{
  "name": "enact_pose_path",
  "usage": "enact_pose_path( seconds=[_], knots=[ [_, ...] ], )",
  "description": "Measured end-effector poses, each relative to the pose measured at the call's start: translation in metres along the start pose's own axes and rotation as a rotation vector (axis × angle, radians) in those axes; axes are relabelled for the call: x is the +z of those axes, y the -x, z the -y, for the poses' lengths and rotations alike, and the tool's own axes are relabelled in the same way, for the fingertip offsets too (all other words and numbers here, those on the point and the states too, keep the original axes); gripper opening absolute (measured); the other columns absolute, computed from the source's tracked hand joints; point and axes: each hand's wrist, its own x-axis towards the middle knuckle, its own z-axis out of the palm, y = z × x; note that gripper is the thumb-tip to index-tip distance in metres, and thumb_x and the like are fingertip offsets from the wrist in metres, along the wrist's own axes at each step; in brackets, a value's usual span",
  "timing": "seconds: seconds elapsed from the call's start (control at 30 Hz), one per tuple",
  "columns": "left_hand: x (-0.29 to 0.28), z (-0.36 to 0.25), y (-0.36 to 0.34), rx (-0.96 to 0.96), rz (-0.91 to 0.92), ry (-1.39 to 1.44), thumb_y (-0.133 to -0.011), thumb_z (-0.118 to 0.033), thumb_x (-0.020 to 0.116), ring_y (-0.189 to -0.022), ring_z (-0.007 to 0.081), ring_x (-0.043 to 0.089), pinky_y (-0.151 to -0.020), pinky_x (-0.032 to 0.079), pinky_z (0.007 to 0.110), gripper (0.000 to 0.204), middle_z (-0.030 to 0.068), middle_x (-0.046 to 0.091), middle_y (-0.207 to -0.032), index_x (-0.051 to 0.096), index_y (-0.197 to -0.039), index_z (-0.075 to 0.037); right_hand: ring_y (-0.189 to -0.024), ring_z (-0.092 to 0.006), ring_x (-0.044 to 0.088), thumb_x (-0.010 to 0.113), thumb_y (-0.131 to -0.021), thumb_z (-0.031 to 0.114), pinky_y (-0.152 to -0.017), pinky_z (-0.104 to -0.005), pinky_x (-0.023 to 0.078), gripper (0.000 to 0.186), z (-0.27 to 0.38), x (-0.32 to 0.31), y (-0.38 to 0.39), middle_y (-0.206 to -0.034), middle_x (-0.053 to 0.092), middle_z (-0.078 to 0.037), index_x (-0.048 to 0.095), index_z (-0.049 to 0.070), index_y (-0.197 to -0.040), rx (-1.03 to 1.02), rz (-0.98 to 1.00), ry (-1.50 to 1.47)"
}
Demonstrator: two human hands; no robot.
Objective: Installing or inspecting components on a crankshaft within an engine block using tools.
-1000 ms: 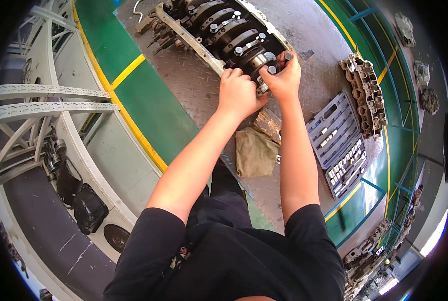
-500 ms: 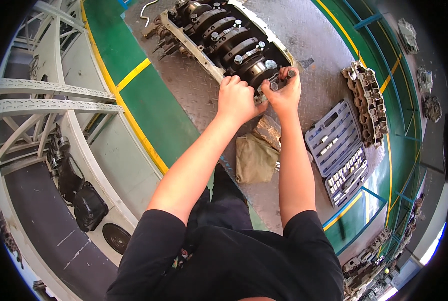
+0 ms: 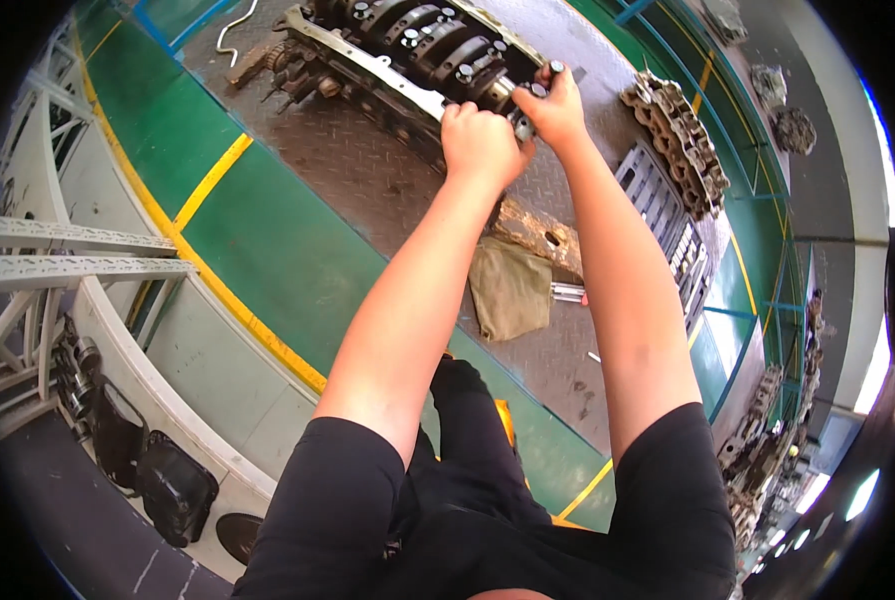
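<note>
At the top of the head view lies an engine block (image 3: 387,62) with a dark crankshaft (image 3: 435,45) and several bolt-studded bearing caps across it. My left hand (image 3: 482,145) has curled fingers over the block's near right end, gripping a bearing cap (image 3: 522,124), partly hidden by both hands. My right hand (image 3: 559,115) holds the cap's other side, its fingers around the upright bolt heads. Below my hands rest a stained wooden block (image 3: 537,237), a folded khaki cloth (image 3: 507,290) and a metal tool, mostly covered.
A cylinder head (image 3: 672,140) and an open socket-set case (image 3: 639,188) stand to the right on the tread-plate platform (image 3: 337,160). Pale metal racks (image 3: 67,265) with black parts line the left. A bent pipe (image 3: 229,35) lies at the back; more engine parts line the far right.
The camera view has shifted, so the block and hands appear higher. My right forearm now covers part of the socket case. Both hands stay on the bearing cap at the block's end.
</note>
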Motion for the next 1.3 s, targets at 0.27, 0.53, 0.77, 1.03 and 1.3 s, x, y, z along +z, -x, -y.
enact_pose_path(
  seconds=[0.27,0.53,0.77,1.03,1.3],
  knots=[
    [-0.005,0.004,0.003,0.009,0.077,-0.074,-0.069,-0.05,0.076,-0.083,0.026,0.065,-0.086,0.043,0.038,0.041,0.0087,0.071,-0.073,0.074,-0.067,-0.009,-0.095,-0.0282,0.066,0.082,-0.059,0.038,-0.086,-0.036,0.053,0.075,-0.001,0.004,-0.001,-0.105,0.067,-0.02,0.053,-0.007,-0.111,0.067,0.042,0.098],
    [-0.002,-0.003,-0.004,0.096,0.081,-0.145,-0.074,-0.056,0.07,-0.081,0.0287,0.067,-0.083,0.046,0.042,0.048,0.0102,0.071,-0.073,0.075,-0.067,-0.009,-0.073,-0.0191,0.068,0.077,-0.06,0.023,-0.071,-0.0341,0.056,0.04,0.006,-0.008,-0.003,-0.082,0.072,-0.012,0.071,-0.003,-0.09,0.077,0.116,-0.176],
    [0.0,0.004,-0.003,0.067,0.187,-0.171,-0.073,-0.056,0.071,-0.061,0.0397,0.063,-0.062,0.051,0.047,0.054,0.0179,0.063,-0.06,0.069,-0.061,-0.003,-0.109,-0.0295,0.062,0.078,-0.061,0.051,-0.097,-0.0413,0.042,0.077,0.008,0.001,0.014,-0.108,0.064,-0.014,0.056,0.0,-0.114,0.077,0.062,0.064],
    [-0.015,0.001,-0.001,0.02,0.268,0.081,-0.068,-0.026,0.083,-0.091,0.0415,0.066,-0.077,0.052,0.045,0.04,0.0218,0.07,-0.093,0.07,-0.095,0.0,-0.101,-0.0293,0.056,0.08,-0.054,0.03,-0.087,-0.0405,0.038,0.059,0.006,0.005,0.029,-0.098,0.058,-0.011,0.053,0.005,-0.1,-0.051,-0.173,-0.305],
    [-0.009,0.014,-0.002,0.023,0.361,-0.127,-0.069,-0.031,0.079,-0.087,0.0435,0.063,-0.077,0.05,0.048,0.037,0.0234,0.068,-0.092,0.069,-0.086,0.001,-0.113,-0.0279,0.053,0.08,-0.054,0.024,-0.095,-0.0392,0.038,0.064,0.001,-0.015,0.032,-0.113,0.059,-0.012,0.055,0.004,-0.109,0.04,0.005,-0.377]
  ],
)
